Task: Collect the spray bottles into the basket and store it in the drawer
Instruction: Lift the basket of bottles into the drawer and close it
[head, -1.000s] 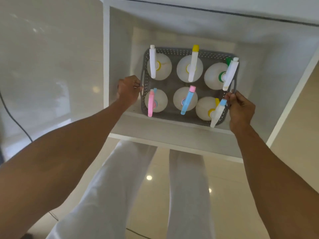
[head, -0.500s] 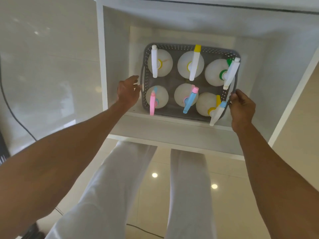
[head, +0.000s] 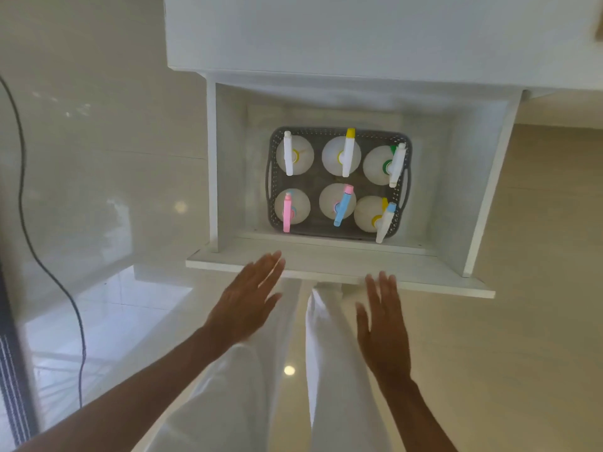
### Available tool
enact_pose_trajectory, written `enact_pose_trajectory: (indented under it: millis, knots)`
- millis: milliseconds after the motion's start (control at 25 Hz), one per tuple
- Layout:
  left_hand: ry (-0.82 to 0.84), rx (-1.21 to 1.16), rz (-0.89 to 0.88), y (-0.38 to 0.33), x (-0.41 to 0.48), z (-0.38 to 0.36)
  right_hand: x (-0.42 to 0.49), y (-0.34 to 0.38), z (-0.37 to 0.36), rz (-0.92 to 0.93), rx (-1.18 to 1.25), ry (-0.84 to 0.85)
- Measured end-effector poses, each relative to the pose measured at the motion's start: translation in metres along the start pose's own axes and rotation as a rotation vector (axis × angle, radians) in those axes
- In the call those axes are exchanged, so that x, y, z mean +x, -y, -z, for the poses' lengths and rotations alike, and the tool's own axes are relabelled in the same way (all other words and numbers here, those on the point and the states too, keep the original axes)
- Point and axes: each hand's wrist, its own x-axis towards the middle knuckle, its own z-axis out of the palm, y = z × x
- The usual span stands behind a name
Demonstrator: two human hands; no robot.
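A grey perforated basket point(head: 339, 132) sits on the floor of the open white drawer point(head: 339, 259). In it stand several white spray bottles point(head: 341, 156) with coloured triggers, in two rows. My left hand point(head: 249, 296) is flat and open, its fingertips reaching the drawer's front panel from below. My right hand point(head: 381, 316) is also flat and open, fingers just under the same panel's edge. Neither hand holds anything, and both are outside the drawer, clear of the basket.
The white cabinet body point(head: 359, 37) overhangs the drawer at the top. A black cable point(head: 23, 203) hangs down the glossy tiled wall on the left. My white trouser legs point(head: 261, 386) stand on the shiny floor below the drawer front.
Both hands have let go of the basket's handles and drawn back out of the drawer to its front panel. The basket stays in the drawer. The view has pulled back.
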Motion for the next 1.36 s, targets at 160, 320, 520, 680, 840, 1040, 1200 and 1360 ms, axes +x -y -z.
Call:
enact_pose_trajectory:
  millis: [160, 320, 520, 680, 840, 1040, 1200, 1360]
  knots:
    - [0.207, 0.11, 0.091, -0.016, -0.01, -0.032, -0.007, -0.024, -0.018, 0.058, -0.28, 0.17]
    - [0.189, 0.176, 0.127, -0.022, -0.003, -0.038, 0.0, -0.026, -0.023, 0.048, -0.333, 0.153]
    - [0.175, 0.256, 0.115, -0.016, 0.023, -0.025, 0.026, -0.017, -0.014, 0.059, -0.335, 0.081]
    - [0.125, 0.28, 0.129, -0.01, 0.053, -0.009, 0.057, -0.006, 0.003, 0.063, -0.348, 0.066]
    - [0.08, 0.283, 0.128, -0.001, 0.09, 0.014, 0.096, 0.011, 0.026, 0.044, -0.345, 0.063]
    - [0.036, 0.285, 0.094, 0.013, 0.134, 0.048, 0.145, 0.03, 0.055, 0.051, -0.356, 0.091]
    - [-0.012, 0.327, 0.074, 0.022, 0.168, 0.076, 0.184, 0.041, 0.07, 0.063, -0.372, 0.039]
    - [-0.039, 0.298, 0.104, 0.024, 0.202, 0.1, 0.223, 0.047, 0.084, 0.085, -0.412, -0.005]
